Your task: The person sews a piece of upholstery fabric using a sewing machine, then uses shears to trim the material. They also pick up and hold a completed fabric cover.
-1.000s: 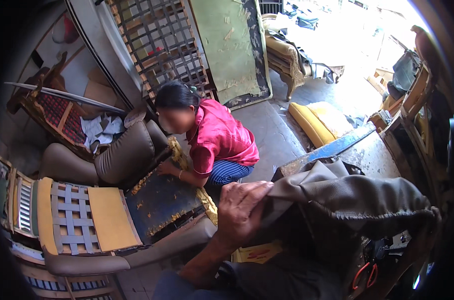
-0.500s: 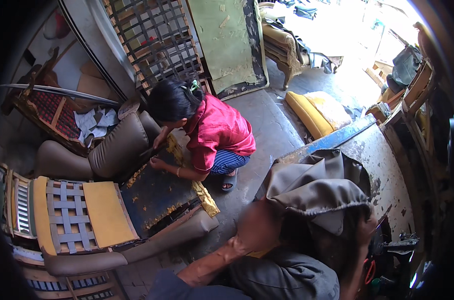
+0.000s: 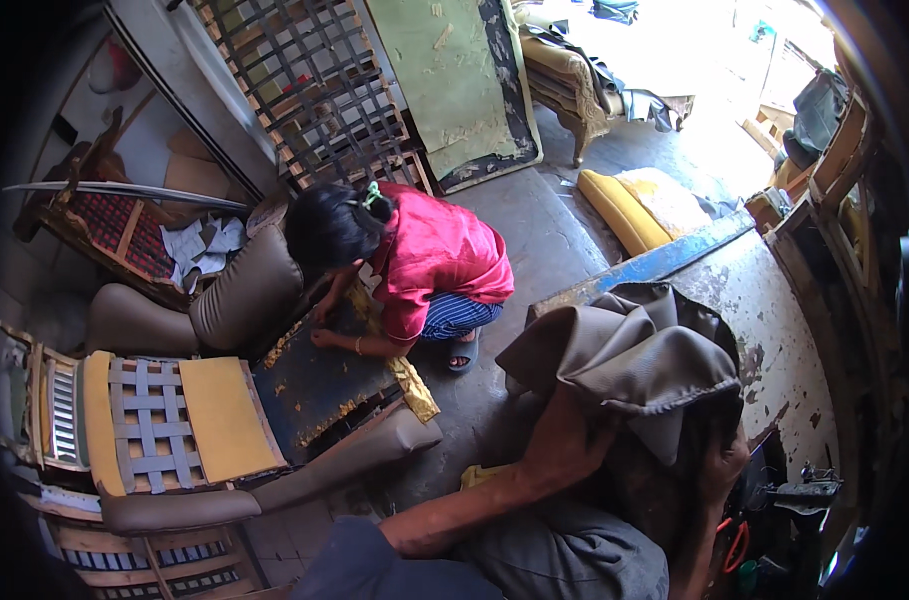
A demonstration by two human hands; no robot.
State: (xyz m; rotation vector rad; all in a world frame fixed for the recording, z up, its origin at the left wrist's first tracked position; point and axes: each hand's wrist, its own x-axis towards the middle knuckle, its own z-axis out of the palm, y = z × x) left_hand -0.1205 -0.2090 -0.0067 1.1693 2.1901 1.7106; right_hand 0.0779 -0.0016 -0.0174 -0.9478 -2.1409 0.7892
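The brown cover hides the left hand; right hand partly covered

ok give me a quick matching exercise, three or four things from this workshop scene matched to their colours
Things:
1. folded upholstery cover on the workbench
2. cushion on the floor by the doorway
3. co-worker's shirt
4. edge of the workbench

Colours:
a. blue
b. pink-red
c. grey-brown
d. yellow

Pairs: 1-c, 2-d, 3-b, 4-a

Bare forearms, grey trousers, dark sleeve
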